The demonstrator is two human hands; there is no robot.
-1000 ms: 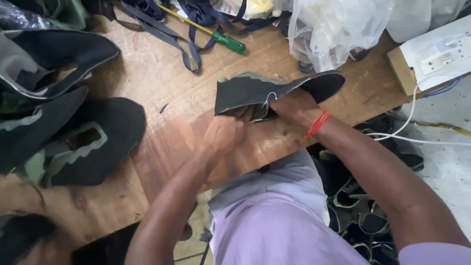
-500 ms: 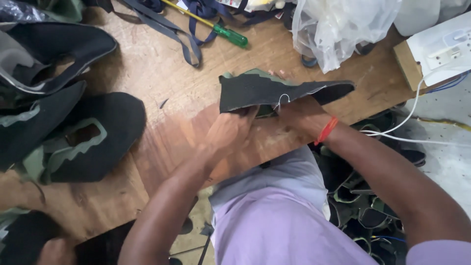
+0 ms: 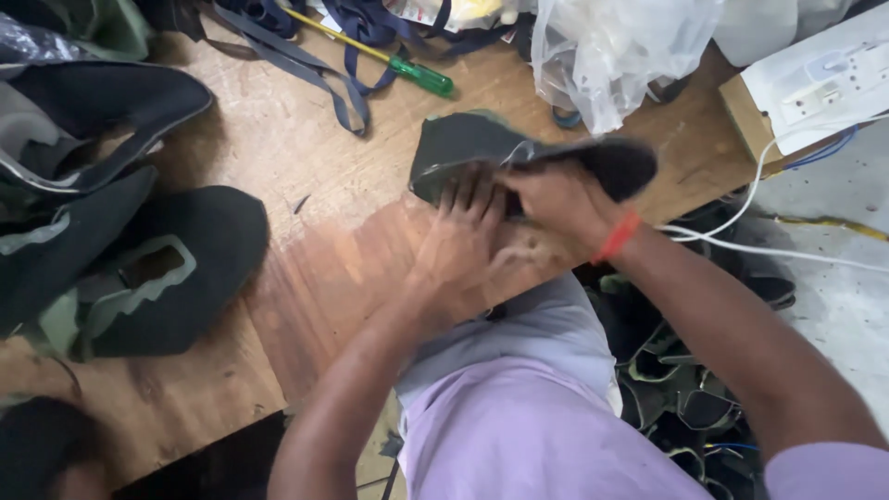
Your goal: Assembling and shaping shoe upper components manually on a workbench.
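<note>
Left hand: the left hand sits near the middle of the frame, fingers curled up against the lower edge of a dark shoe upper; its grip is closed on that piece.
Right hand: the right hand lies just right of the left one, closed round the same piece where it narrows; an orange wristband circles the wrist.
Shoe upper: dark, green-edged, held just above the wooden counter, upper middle of the frame; its right end is blurred.
Thread: a thin pale strand runs across the piece near the right hand; where it ends I cannot tell.
Left of frame: more dark shoe uppers with pale green trim lie stacked on the counter.
Top of frame: a green-handled screwdriver and dark blue straps lie on the counter, well apart from the hands.
Upper right: a clear plastic bag and, beside it, a white box with white cables trailing down.
</note>
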